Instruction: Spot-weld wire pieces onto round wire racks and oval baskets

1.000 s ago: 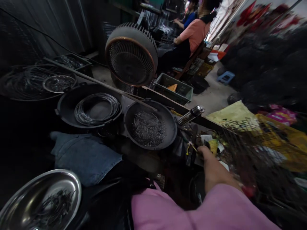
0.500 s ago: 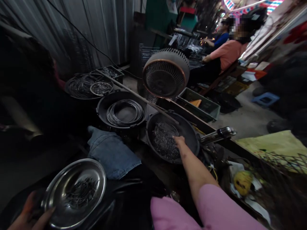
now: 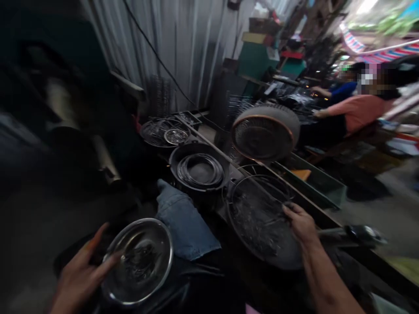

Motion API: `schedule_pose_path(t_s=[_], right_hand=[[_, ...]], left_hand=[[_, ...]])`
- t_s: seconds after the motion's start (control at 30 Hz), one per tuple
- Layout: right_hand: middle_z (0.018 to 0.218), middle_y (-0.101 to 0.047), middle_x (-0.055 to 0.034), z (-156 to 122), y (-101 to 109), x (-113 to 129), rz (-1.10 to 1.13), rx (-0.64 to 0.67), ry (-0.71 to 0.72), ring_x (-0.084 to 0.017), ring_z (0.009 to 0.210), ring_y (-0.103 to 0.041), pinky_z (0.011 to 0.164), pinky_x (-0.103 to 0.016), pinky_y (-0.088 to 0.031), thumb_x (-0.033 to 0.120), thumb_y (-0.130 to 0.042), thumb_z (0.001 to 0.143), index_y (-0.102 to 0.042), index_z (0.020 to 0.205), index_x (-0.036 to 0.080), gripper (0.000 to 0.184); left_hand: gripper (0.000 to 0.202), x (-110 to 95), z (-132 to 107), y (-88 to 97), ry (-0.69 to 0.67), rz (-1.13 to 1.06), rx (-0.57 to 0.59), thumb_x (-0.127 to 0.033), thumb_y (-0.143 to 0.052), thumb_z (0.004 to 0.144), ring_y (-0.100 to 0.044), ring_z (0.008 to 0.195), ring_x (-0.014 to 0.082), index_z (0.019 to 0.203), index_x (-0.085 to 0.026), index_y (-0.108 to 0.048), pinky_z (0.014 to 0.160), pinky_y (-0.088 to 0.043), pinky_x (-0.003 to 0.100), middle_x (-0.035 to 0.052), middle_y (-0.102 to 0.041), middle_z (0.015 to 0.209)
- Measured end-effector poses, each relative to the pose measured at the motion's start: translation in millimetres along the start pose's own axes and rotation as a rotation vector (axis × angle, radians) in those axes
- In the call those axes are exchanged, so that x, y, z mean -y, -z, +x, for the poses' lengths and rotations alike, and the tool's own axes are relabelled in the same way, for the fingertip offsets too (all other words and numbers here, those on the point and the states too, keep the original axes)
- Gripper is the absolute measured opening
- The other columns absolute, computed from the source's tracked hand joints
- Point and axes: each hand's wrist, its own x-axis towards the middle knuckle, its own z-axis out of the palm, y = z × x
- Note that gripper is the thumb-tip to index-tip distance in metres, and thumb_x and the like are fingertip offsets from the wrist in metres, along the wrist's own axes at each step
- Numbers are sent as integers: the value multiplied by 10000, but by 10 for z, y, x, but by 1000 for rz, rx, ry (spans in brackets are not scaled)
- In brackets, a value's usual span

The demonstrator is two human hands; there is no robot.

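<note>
My right hand [image 3: 299, 224] grips the edge of a round wire mesh [image 3: 258, 213], which is tilted up over a dark wok-like pan [image 3: 288, 261]. Loose wire pieces lie under the mesh, partly hidden. My left hand [image 3: 81, 279] is open at the lower left, its spread fingers reaching the rim of a steel bowl [image 3: 139, 261]. Dark wire pieces lie in that bowl. Beside the bowl is a folded denim cloth [image 3: 183, 222]. Farther up the bench, a black pan [image 3: 199, 170] holds a coil of wire.
Another pan of wire [image 3: 163, 133] stands beyond the coil. A large round fan [image 3: 263, 137] and a green crate [image 3: 310, 183] are to the right. A corrugated metal wall [image 3: 183, 52] runs behind. Two co-workers [image 3: 358, 111] sit at the far right.
My right hand has gone from reaching into the pan to holding the wire mesh tilted up. My left hand has moved onto the bowl's rim. The view has swung left.
</note>
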Motion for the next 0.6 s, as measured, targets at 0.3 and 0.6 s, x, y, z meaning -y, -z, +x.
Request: schedule_pose_path(t_s=[0.3,0.6], right_hand=[[780,-699,-42,-1291,-2417,933,221,943,556,-196,745,-629,765,-352,-522,450,-692,741,-718,793,233,225],[788,-623,-21,-1613,-3500,577,99,1280,268,-175,790,-559,819,-320,-459,690,-606,724,-653,814,191,509]], left_hand=[[1146,-321,163,-89,-222,-744,-67,-302,-868,531,-555,1171,267,1501,-286,-257,991,-464,380,84,-512,1368],[771,254,629,192,31,-512,-307,-418,-835,553,-602,1066,245,1255,-186,-613,1003,-431,373,71,-635,1146]])
